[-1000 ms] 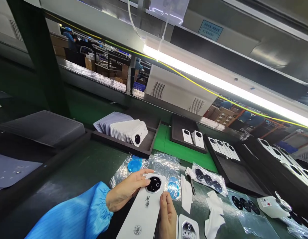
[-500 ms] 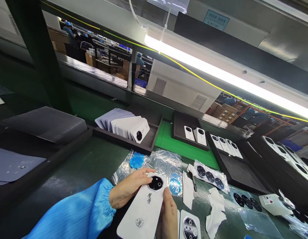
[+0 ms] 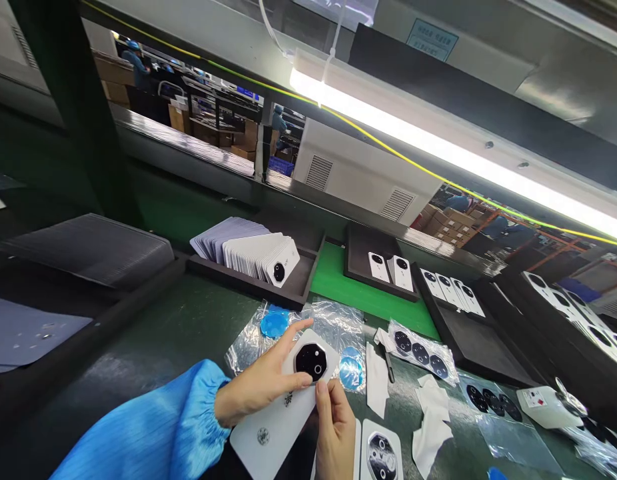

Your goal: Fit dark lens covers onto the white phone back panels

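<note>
A white phone back cover with dark printed characters and a round emblem is tilted in front of me. Near its upper end is a black camera lens plate in a pale octagonal surround. My left hand grips the cover from the left, with the thumb lying just below the lens plate and the fingers along the far edge. My right hand is closed, its thumb and forefinger pinching the cover's right edge beside the lens plate. Another white cover with a shiny lens area lies right of my right hand.
Behind stands a black tray of fanned covers; more trays with covers are at right. Clear plastic film, blue round stickers, white wipes, bagged lens plates and a white bottle lie on the bench.
The cover's lens end has tipped up and slightly right. My left thumb has moved from the lens plate's left side to below it, and my right fingers now pinch at the edge.
</note>
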